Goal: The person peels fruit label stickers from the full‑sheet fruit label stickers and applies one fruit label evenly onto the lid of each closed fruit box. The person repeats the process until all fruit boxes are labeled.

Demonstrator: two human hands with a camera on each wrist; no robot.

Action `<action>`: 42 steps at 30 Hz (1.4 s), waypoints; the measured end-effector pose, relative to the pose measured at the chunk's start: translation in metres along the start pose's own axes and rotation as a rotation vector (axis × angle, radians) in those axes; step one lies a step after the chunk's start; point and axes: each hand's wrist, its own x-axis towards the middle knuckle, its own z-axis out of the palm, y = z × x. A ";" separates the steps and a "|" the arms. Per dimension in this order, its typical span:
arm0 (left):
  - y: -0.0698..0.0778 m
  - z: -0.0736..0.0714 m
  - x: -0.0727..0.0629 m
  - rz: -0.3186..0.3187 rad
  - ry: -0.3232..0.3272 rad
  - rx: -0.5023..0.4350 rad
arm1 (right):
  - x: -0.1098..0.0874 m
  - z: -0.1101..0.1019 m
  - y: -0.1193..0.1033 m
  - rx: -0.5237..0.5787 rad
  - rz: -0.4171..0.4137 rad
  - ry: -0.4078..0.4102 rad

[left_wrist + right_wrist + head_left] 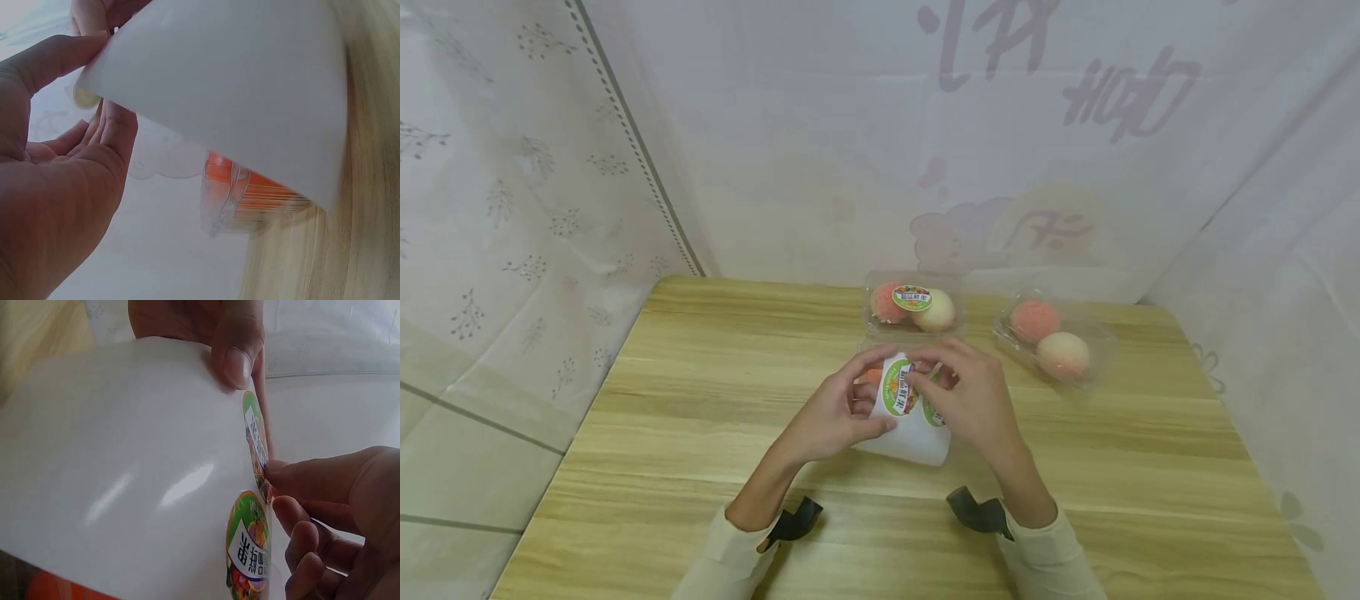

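A white sheet of oval fruit stickers [910, 443] is held up over the table between both hands. My left hand [831, 417] grips its edge between thumb and fingers. At the same edge, my right hand [973, 400] pinches one green-rimmed sticker [255, 431] with thumb and forefinger. A second sticker [249, 547] lies beside it on the sheet. In the left wrist view the blank back of the sheet [237, 81] faces the camera. Partly hidden behind it is a clear plastic box [215, 194] with something orange-pink inside.
At the table's back, a clear box [958, 321] holds a pink and a cream peach-like fruit, with an oval sticker [913, 297] on its lid. Another clear box [1093, 342] with two such fruits stands to the right. Curtains hang around the wooden table [700, 375].
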 end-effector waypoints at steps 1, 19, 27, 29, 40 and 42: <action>0.000 0.000 0.000 -0.001 0.000 -0.007 | 0.000 0.000 0.000 0.002 -0.001 -0.001; 0.003 0.001 -0.001 -0.038 0.001 -0.037 | 0.000 0.001 0.000 -0.008 0.021 0.002; 0.003 0.001 -0.001 -0.040 -0.003 -0.051 | 0.000 0.001 -0.002 -0.013 0.006 0.015; 0.003 0.001 -0.001 -0.038 -0.003 -0.055 | 0.000 0.001 -0.002 -0.008 0.001 0.018; 0.004 0.001 -0.001 -0.036 -0.006 -0.053 | 0.000 0.001 -0.001 -0.003 -0.022 0.023; 0.004 0.001 -0.001 -0.035 -0.008 -0.055 | 0.000 0.001 -0.001 -0.005 -0.024 0.025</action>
